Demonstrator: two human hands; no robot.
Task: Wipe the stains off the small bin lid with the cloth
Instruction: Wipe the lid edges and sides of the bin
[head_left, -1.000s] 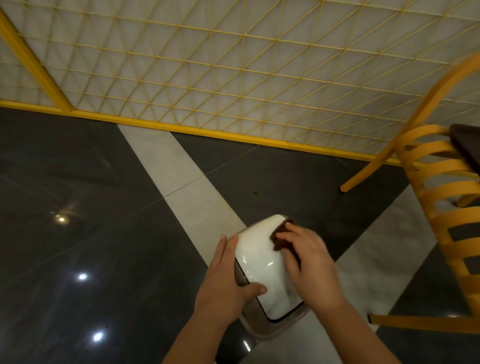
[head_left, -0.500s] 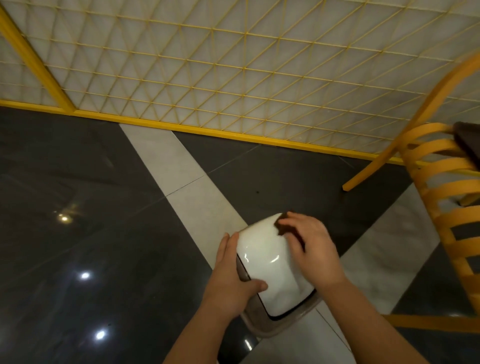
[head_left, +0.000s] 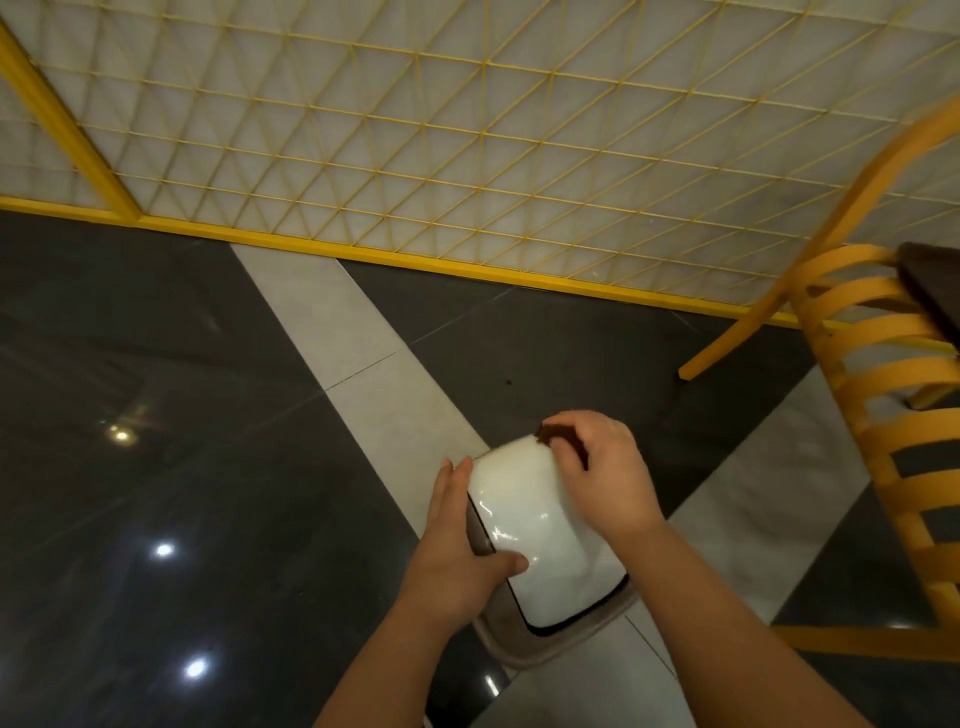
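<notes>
Head view, wiping in progress. I have the right hand (head_left: 602, 478) curled around the brown cloth (head_left: 558, 434), fingers pinching it against the far edge of the small bin lid (head_left: 535, 525). The left hand (head_left: 457, 566) lies flat against the lid's left side, fingers pressed together, thumb on the top surface, steadying the bin (head_left: 545, 642) on the floor (head_left: 208, 467). Between the two hands the white lid looks glossy and I see no stains there. Judgement: the wipe is well along; what lies under the right hand is hidden and unverified.
</notes>
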